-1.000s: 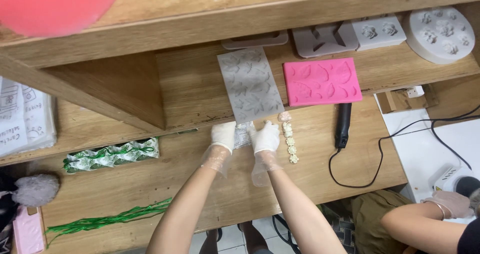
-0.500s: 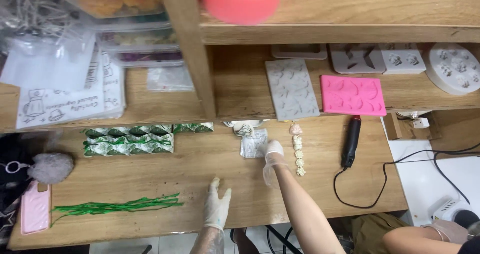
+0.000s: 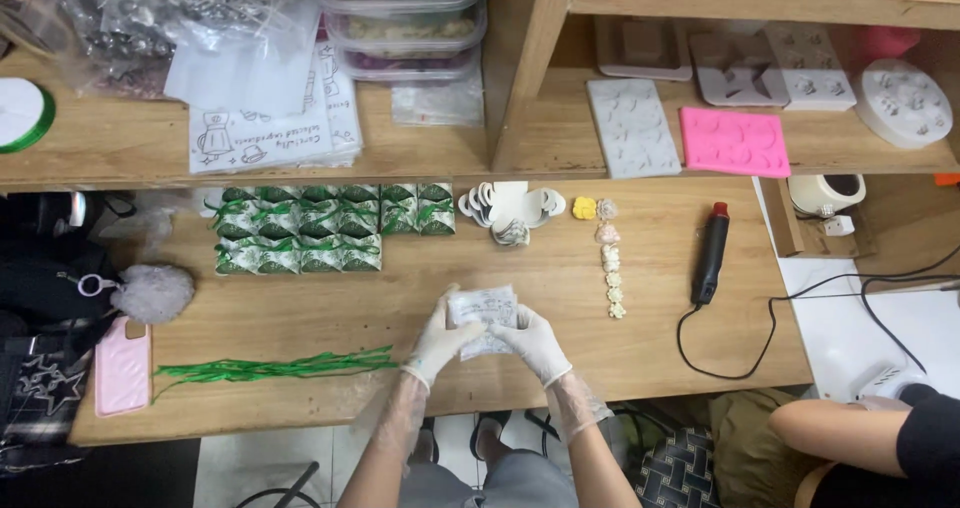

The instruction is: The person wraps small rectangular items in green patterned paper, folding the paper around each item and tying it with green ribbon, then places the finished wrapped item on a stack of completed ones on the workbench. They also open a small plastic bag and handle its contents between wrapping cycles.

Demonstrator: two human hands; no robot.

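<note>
A: What do the hands hold?

B: A small clear packet [image 3: 484,311], pale and crinkled, sits between both gloved hands over the near middle of the bench [image 3: 640,358]. The left hand [image 3: 440,340] curls its fingers around the packet's left edge; the right hand [image 3: 535,343] closes on its near right corner.

A: How much room is around it?

B: Bare wood lies just right of the hands, up to a row of small pale flower pieces [image 3: 610,273]. Beyond that lies a black heat tool [image 3: 710,253], its cord looping toward the bench's right edge. To the left, green ribbon strands [image 3: 275,368] lie near the front edge. Farther back, green wrapped parcels [image 3: 320,228] and a white scalloped box [image 3: 510,208] stand under the shelf [image 3: 560,158].
</note>
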